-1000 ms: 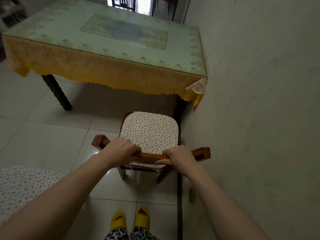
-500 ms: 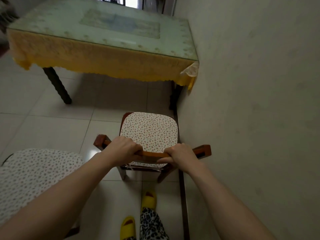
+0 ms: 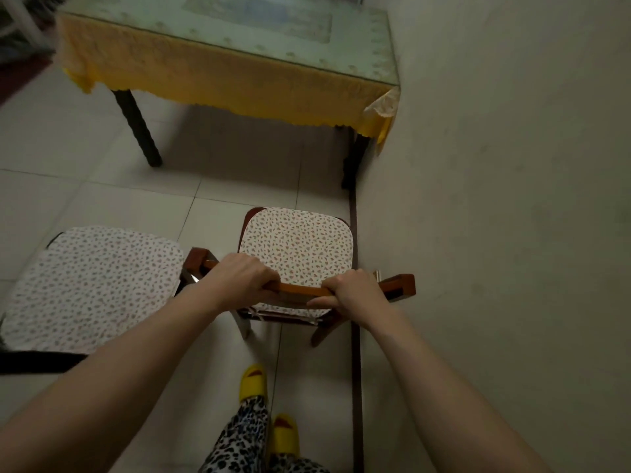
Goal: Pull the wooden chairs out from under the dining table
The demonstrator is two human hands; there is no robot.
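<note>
— Hands first: what are they doing?

— Both are wrapped around the top rail [image 3: 297, 289] of the wooden chair [image 3: 296, 254]. The left hand [image 3: 243, 280] is clenched over the rail toward its left end, and the right hand [image 3: 355, 291] is clenched over it toward the right end, thumb tucked underneath. A short bare stretch of rail shows between them.

— Where does that chair stand?

— On the pale tiled floor [image 3: 102, 186], well clear of the worktop [image 3: 362, 46] and just beside the wall [image 3: 495, 199] on the right. Its seat carries a speckled cushion [image 3: 297, 247], and the rail's right end [image 3: 404, 285] juts out past the right hand.

— And the worktop itself?

— It sits at the far end, against the same wall, with a glass-like top and a yellow cloth [image 3: 218, 76] hanging over the near edge. Two dark legs show below the cloth, with floor between them.

— Any other chair?

— A second chair [image 3: 92, 285] stands to the left of the held one, close beside it, with the same speckled cushion. It too is apart from the worktop.

— What is nearest the camera?

— Yellow slippers [image 3: 254, 382] and spotted trousers [image 3: 239, 438], between the two forearms.
</note>
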